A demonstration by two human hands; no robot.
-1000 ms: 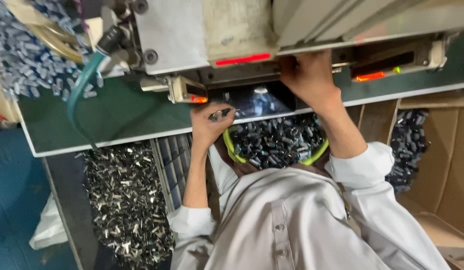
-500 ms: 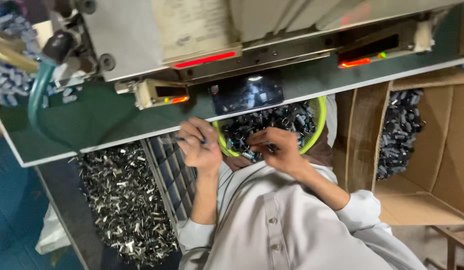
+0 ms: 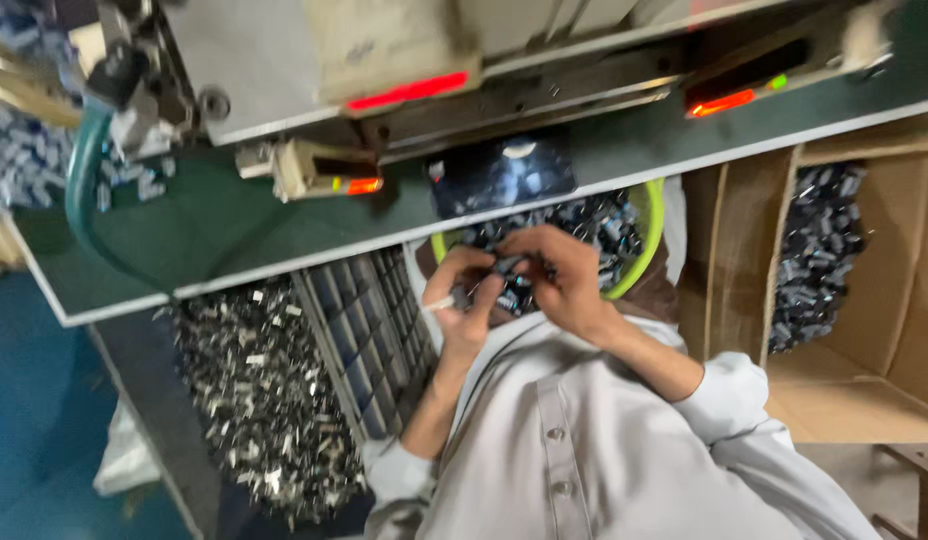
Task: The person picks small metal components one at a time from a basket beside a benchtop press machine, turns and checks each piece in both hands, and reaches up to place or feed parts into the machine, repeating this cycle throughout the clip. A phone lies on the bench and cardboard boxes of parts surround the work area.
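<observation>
Nearest: pale grey shirt sleeves, rolled at the forearms; both hands meet just above the lap, at the near rim of a lime-green plastic basin [image 3: 652,232] full of small dark cylindrical parts [image 3: 594,225]; left hand [image 3: 462,305] pinches a thin pale stick-like piece [image 3: 439,303], long axis roughly horizontal, tip pointing left; right hand [image 3: 559,280] curled, fingertips closed on a few of the small parts [image 3: 509,268], touching the left fingers; orientation of those parts too blurred to call. Left of the lap: ribbed grey grid tray [image 3: 369,345], then a heap of shiny metal scraps [image 3: 254,390]. Right: cardboard box [image 3: 874,380] holding more dark parts. Further: green counter [image 3: 214,235] with white edge; beyond it a metal machine [image 3: 314,50], red lit strips [image 3: 412,90], teal hose [image 3: 79,190] at left.
</observation>
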